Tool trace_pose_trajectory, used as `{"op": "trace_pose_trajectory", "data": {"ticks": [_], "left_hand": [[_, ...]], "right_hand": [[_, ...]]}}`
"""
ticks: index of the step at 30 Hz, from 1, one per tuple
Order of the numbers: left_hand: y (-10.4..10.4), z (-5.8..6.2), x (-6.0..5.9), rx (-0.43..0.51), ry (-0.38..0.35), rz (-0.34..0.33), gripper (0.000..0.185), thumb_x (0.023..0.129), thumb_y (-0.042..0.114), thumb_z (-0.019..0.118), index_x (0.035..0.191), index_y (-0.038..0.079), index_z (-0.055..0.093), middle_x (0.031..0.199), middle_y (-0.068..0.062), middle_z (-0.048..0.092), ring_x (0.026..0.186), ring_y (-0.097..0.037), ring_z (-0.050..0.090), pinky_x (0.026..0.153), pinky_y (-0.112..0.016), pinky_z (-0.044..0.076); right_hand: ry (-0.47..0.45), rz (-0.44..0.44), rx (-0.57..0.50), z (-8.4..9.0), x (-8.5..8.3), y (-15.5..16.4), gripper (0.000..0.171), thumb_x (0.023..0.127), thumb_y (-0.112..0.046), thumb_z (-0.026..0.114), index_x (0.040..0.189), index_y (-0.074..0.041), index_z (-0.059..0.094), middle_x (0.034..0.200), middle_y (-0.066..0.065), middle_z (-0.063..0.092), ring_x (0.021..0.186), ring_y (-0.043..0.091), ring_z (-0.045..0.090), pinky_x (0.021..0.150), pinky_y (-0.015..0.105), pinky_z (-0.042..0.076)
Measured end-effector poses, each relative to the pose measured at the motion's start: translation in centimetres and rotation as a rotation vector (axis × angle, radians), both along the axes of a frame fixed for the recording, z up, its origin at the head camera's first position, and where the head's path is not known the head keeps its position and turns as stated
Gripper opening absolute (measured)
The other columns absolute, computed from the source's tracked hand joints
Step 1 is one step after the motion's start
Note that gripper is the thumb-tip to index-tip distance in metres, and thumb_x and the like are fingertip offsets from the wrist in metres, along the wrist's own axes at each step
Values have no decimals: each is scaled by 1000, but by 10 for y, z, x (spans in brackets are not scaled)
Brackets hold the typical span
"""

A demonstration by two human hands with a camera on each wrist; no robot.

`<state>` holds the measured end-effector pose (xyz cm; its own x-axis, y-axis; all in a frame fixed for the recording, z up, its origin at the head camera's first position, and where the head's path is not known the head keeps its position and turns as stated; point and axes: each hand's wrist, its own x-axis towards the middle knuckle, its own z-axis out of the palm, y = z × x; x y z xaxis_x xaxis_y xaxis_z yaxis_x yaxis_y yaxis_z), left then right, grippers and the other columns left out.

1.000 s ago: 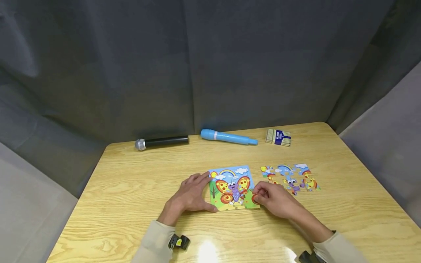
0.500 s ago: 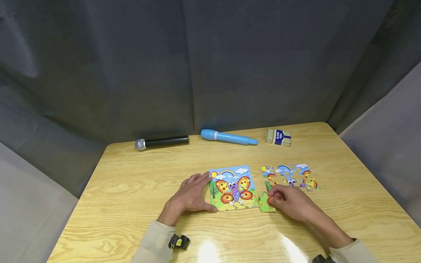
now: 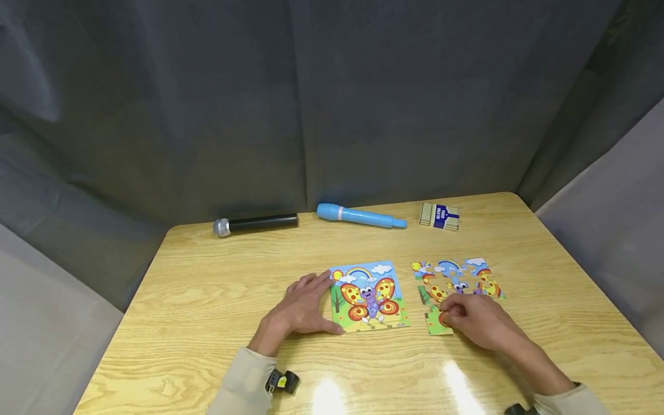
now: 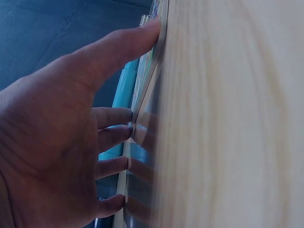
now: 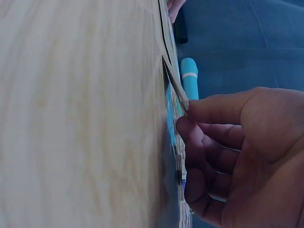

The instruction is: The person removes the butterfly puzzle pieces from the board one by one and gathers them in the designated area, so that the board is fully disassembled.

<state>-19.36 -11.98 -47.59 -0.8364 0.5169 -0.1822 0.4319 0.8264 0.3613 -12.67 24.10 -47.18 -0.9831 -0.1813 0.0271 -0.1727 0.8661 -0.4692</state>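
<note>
A square butterfly picture board [image 3: 369, 271] lies flat in the middle of the table. My left hand [image 3: 298, 311] rests at its left side, fingers spread, thumb and fingertips touching the edge. To the right of the board, my right hand [image 3: 477, 320] pinches a green puzzle piece [image 3: 434, 324] with part of a red swirl between thumb and index finger. In the right wrist view that piece [image 5: 175, 85] is tilted, its near side lifted off the table. Behind the right hand lie several butterfly puzzle pieces [image 3: 449, 267], laid loosely together; the hand hides some of them.
Along the table's back edge lie a black microphone [image 3: 264, 224] with a silver head, a light blue tube-like stick [image 3: 363, 217] and a flat bundle of small sticks [image 3: 439, 217] with a blue label. Dark curtains [image 3: 306, 115] hang behind the wooden table [image 3: 197, 300].
My right hand has drawn the green puzzle piece off the board's lower right corner to the right, towards the loose pieces, baring that corner. The left hand has stayed put.
</note>
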Motion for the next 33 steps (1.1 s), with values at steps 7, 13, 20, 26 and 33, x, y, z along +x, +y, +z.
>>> {"op": "trace_pose_trajectory", "data": {"ticks": [7,13,20,26,33], "left_hand": [[-1,0,-1,-7,2,7,105,68,66,75,153,21,31,163,2,17,149,-30,19,117,-56,19],[-1,0,0,2,-2,10,105,68,66,75,153,21,31,163,3,17,149,-30,19,118,-55,18],[1,0,0,8,2,8,105,68,66,76,152,22,32,163,3,18,149,-30,19,117,-57,19],[2,0,0,13,-2,1,105,68,66,76,152,22,32,163,3,18,148,-29,20,117,-56,20],[0,0,1,13,-2,13,103,68,65,76,152,23,32,163,4,18,148,-28,20,117,-55,19]], "right_hand": [[2,23,6,-1,-2,2,5,86,-22,72,91,-21,70,71,-15,57,65,0,45,61,22,38],[2,14,19,0,-2,1,5,87,-20,69,92,-21,69,70,-12,51,64,3,41,60,22,33],[-9,21,-21,-1,-5,-6,10,88,-19,68,97,-21,70,77,-12,55,71,5,45,68,27,36],[38,101,-39,-1,-7,-21,16,85,-18,73,101,-20,70,90,-8,59,74,5,45,64,24,37],[75,161,-31,-2,-11,-41,20,84,-20,74,103,-21,69,100,-7,59,78,5,49,68,24,42]]}}
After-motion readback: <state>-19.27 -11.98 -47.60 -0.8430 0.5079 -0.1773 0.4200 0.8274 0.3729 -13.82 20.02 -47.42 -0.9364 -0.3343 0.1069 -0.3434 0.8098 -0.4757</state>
